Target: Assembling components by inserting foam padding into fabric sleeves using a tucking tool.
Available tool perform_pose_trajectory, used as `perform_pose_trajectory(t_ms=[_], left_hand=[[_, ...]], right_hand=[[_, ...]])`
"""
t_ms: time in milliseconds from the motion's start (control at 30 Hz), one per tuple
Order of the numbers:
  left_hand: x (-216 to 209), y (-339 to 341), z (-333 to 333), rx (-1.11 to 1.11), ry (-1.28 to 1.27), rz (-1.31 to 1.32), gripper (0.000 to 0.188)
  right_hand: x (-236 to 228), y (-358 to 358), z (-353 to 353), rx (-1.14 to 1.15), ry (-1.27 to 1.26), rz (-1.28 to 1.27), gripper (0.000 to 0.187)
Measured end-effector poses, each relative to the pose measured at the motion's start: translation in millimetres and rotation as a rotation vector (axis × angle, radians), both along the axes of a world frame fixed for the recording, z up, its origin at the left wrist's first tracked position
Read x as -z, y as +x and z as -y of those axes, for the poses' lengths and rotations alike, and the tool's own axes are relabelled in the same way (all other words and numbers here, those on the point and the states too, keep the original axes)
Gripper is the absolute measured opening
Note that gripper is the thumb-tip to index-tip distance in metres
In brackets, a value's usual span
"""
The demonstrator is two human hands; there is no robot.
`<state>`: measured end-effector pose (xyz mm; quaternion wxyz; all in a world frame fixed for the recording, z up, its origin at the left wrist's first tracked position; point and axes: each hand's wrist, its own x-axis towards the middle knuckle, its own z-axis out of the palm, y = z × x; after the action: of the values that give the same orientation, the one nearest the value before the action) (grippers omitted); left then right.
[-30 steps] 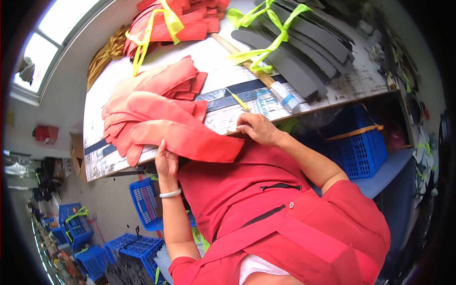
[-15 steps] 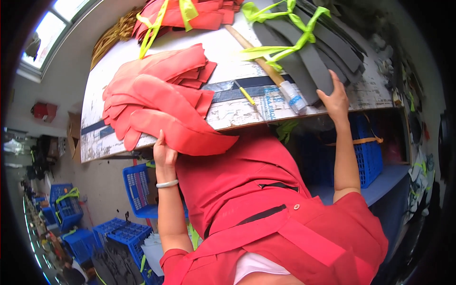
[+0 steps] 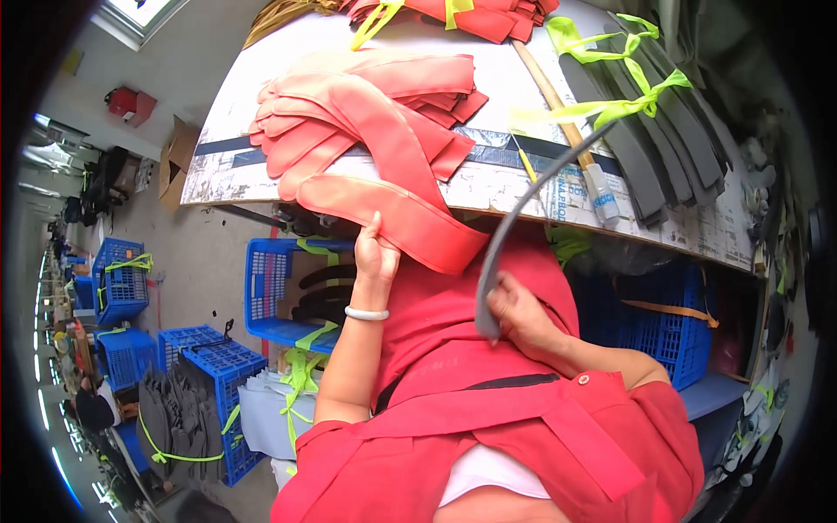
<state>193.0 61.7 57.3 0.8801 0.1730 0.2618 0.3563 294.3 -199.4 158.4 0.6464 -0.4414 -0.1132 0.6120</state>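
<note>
My left hand (image 3: 376,253) grips the near end of a long red fabric piece (image 3: 410,222) that hangs over the front edge of the work table (image 3: 523,187). Behind it a pile of similar red pieces (image 3: 349,113) lies on the table. My right hand (image 3: 514,314) is pulled back near my chest and holds a long curved grey strip (image 3: 523,209) by its lower end. The strip arcs up toward a stack of grey strips (image 3: 645,122) tied with yellow-green tape.
A wooden stick (image 3: 558,113) and a yellow pencil (image 3: 526,162) lie on the table. More tied red pieces (image 3: 471,16) sit at the back. Blue crates (image 3: 288,288) stand under and left of the table, one (image 3: 187,410) with grey strips. Another blue crate (image 3: 654,314) is at right.
My right hand left the table's right side and came back to my chest with a grey strip in it. My left hand stays on the red piece.
</note>
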Motion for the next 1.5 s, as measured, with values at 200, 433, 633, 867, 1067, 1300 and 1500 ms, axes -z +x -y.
perform_pose_trajectory(t_ms=[200,433,633,867,1067,1300,1500], left_hand=[[5.0,-35.8,-24.7,0.356,0.132,0.739,0.041],[-39.6,-56.1,-18.2,-0.031,-0.074,0.251,0.043],[-22.0,-66.7,-8.8,0.099,0.049,0.351,0.032],[-34.0,-64.0,-5.9,-0.062,-0.012,0.158,0.034],[-25.1,-69.1,-6.4,-0.105,0.013,0.13,0.032],[-42.2,-74.5,-6.5,-0.165,0.2,0.253,0.033],[-83.1,-101.5,-50.0,-0.149,0.29,0.145,0.041]], right_hand=[[3.1,-11.6,-26.1,-0.432,-0.034,0.453,0.026],[25.4,41.1,-36.6,-0.69,-0.197,1.145,0.035],[38.9,73.4,-139.7,-0.095,-0.322,1.593,0.031],[43.7,111.3,-190.8,0.031,-0.099,1.499,0.025],[-22.9,120.6,-188.6,0.198,-0.036,1.968,0.026],[-2.5,-8.8,-144.9,-0.481,0.11,1.022,0.075],[-26.2,41.8,-144.4,-0.643,0.273,1.254,0.072]])
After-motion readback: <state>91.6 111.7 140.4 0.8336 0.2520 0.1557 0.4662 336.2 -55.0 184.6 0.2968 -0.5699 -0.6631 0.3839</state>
